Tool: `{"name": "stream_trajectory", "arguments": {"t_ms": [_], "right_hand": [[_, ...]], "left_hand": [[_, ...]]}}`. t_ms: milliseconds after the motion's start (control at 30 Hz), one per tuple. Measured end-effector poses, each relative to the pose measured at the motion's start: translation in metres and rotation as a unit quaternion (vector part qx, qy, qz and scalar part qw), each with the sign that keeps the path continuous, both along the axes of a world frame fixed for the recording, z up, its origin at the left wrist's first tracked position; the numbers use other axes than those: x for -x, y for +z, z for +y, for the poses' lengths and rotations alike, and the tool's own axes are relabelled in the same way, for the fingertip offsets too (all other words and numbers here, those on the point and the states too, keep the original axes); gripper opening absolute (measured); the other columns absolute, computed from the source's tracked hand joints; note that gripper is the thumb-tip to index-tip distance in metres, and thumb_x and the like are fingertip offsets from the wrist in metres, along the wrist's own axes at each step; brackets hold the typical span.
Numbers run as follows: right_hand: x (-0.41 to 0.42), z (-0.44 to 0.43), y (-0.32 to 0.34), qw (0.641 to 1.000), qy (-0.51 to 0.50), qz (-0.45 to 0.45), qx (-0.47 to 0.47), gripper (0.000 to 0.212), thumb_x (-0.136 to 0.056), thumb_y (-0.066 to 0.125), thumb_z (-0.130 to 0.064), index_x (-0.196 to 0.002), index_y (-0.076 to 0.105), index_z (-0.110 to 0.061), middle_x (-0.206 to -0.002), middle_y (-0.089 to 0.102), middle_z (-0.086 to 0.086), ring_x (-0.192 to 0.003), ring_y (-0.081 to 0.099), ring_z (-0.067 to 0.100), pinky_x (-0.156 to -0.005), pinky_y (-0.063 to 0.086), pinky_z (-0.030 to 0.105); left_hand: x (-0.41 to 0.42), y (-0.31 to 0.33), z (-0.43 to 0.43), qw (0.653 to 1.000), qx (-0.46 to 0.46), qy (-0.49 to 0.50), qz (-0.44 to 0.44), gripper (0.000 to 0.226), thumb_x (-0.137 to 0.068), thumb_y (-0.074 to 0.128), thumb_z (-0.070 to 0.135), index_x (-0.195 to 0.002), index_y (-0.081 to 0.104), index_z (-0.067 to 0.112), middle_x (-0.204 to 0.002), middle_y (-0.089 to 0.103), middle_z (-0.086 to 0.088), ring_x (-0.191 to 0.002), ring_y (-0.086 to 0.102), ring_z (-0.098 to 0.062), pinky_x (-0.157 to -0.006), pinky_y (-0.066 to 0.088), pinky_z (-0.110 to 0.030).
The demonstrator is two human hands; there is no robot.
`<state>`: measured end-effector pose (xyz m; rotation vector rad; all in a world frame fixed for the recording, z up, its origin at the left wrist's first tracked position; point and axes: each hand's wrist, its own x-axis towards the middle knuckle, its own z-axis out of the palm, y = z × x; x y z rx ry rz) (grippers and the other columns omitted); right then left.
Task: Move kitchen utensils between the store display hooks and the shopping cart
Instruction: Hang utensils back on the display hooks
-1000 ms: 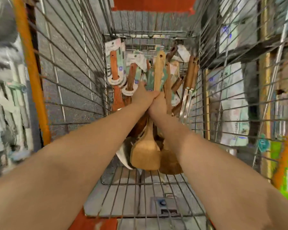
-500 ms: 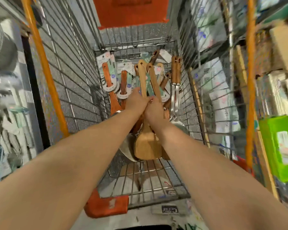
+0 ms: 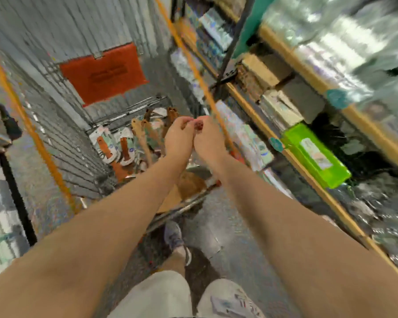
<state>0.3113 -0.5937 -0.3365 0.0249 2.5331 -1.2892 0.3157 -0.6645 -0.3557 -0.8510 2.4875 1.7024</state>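
Several utensils (image 3: 145,136) in cart (image 3: 55,99); green box (image 3: 315,154) right.

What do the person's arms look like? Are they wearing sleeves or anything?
No sleeves show: the left forearm and right forearm are both bare, with no watch, bracelet or glove visible. One nail is painted dark red. The picture is too blurry to tell about rings.

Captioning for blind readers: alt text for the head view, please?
The left hand and right hand meet, fingers curled, above a wire shopping cart of wooden utensils; blur hides whether they grip anything. Stocked shelves run along the right.
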Motion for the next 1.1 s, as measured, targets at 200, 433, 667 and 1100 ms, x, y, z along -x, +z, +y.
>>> {"name": "stream_trajectory", "arguments": {"t_ms": [200, 433, 667, 1100], "right_hand": [[-0.088, 0.159, 0.06, 0.991, -0.116, 0.071, -0.006, 0.019, -0.094, 0.048, -0.012, -0.111, 0.056, -0.007, -0.111, 0.061, 0.012, -0.101, 0.057, 0.026, -0.065, 0.029, 0.022], [-0.219, 0.359, 0.118, 0.956, -0.261, 0.118, -0.065, 0.021, -0.094, 0.047, -0.012, -0.113, 0.054, -0.013, -0.111, 0.057, 0.007, -0.086, 0.052, 0.017, -0.064, 0.035, 0.023], [-0.28, 0.504, 0.165, 0.888, -0.422, 0.166, -0.077, 0.023, -0.095, 0.043, -0.018, -0.114, 0.055, -0.013, -0.117, 0.058, 0.01, -0.101, 0.055, 0.025, -0.074, 0.037, 0.029], [-0.196, 0.686, 0.28, 0.792, -0.53, 0.276, -0.122, 0.022, -0.098, 0.04, -0.024, -0.113, 0.052, -0.014, -0.115, 0.055, 0.004, -0.089, 0.05, 0.016, -0.067, 0.036, 0.029]], "left_hand": [[-0.066, 0.05, 0.16, 0.987, -0.057, -0.116, 0.092, 0.026, -0.089, 0.056, 0.026, -0.103, 0.065, 0.006, -0.104, 0.067, -0.013, -0.1, 0.061, -0.025, -0.085, 0.046, -0.031], [-0.179, 0.11, 0.367, 0.949, -0.048, -0.276, 0.142, 0.024, -0.095, 0.046, 0.026, -0.107, 0.063, 0.014, -0.104, 0.065, -0.002, -0.093, 0.057, -0.017, -0.079, 0.045, -0.029], [-0.228, 0.172, 0.516, 0.869, -0.068, -0.448, 0.201, 0.027, -0.096, 0.044, 0.025, -0.111, 0.063, 0.013, -0.11, 0.066, -0.007, -0.102, 0.059, -0.024, -0.084, 0.045, -0.033], [-0.114, 0.295, 0.717, 0.749, -0.073, -0.568, 0.334, 0.026, -0.095, 0.046, 0.021, -0.11, 0.066, 0.013, -0.109, 0.067, -0.005, -0.102, 0.059, -0.021, -0.085, 0.043, -0.028]]}}
